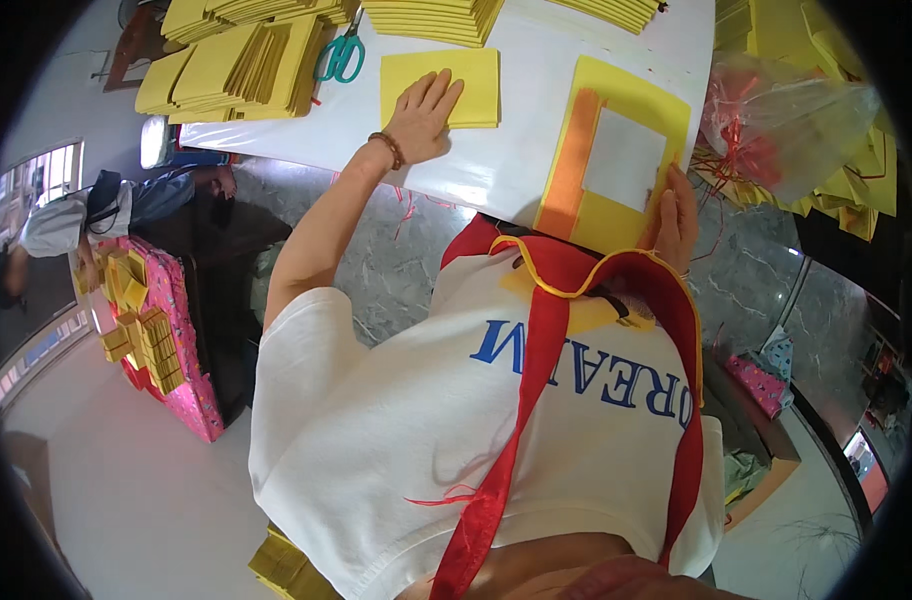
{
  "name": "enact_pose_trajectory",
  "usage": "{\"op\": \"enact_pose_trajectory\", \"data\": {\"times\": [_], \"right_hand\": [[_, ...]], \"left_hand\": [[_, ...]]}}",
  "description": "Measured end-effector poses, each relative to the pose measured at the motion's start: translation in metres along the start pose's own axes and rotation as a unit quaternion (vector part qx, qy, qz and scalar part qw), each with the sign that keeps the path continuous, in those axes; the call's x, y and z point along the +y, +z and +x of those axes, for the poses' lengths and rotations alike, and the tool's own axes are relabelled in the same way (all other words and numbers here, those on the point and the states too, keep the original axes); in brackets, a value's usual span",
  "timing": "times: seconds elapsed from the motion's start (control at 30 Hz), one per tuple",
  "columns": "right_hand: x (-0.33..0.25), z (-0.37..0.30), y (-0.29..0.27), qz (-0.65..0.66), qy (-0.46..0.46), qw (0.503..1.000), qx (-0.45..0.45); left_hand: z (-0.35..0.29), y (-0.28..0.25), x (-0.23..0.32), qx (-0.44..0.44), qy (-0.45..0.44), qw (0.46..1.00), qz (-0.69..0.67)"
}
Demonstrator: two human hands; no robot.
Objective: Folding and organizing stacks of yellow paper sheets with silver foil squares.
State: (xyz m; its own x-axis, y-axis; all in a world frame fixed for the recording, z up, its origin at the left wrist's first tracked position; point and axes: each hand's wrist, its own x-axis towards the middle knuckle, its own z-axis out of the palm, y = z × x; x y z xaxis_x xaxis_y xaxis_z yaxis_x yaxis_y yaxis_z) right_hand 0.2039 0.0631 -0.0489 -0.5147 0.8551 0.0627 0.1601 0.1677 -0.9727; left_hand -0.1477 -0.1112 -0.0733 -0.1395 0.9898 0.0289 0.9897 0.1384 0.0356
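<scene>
My left hand point(428, 112) lies flat, fingers stretched out, on a small stack of yellow paper point(481, 88) on the white table. At the table's near edge, my right hand point(674, 218) grips the right side of a yellow paper sheet point(624, 88), which carries an orange strip point(573, 165) and a pale silver-white rectangle point(622, 157). The sheet's lower end reaches past the table edge against my red apron point(541, 345). Part of my right hand is hidden behind the sheet's edge.
Teal-handled scissors point(342, 57) lie beside folded yellow paper stacks point(238, 72) at the far left. More yellow stacks point(434, 18) stand at the back. A clear plastic bag point(791, 125) is at the right. A person point(126, 205) works at a pink-covered table point(198, 375) on the left.
</scene>
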Motion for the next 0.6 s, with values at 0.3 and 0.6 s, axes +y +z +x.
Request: {"op": "enact_pose_trajectory", "data": {"times": [0.3,0.6], "right_hand": [[0.001,-0.004,-0.002,0.015,0.006,1.0,0.013],[0.006,-0.012,-0.008,-0.048,-0.056,0.997,0.029]], "left_hand": [[-0.001,0.001,0.006,0.092,0.035,0.995,0.01],[0.002,0.0,-0.023,0.094,0.134,0.987,0.001]]}}
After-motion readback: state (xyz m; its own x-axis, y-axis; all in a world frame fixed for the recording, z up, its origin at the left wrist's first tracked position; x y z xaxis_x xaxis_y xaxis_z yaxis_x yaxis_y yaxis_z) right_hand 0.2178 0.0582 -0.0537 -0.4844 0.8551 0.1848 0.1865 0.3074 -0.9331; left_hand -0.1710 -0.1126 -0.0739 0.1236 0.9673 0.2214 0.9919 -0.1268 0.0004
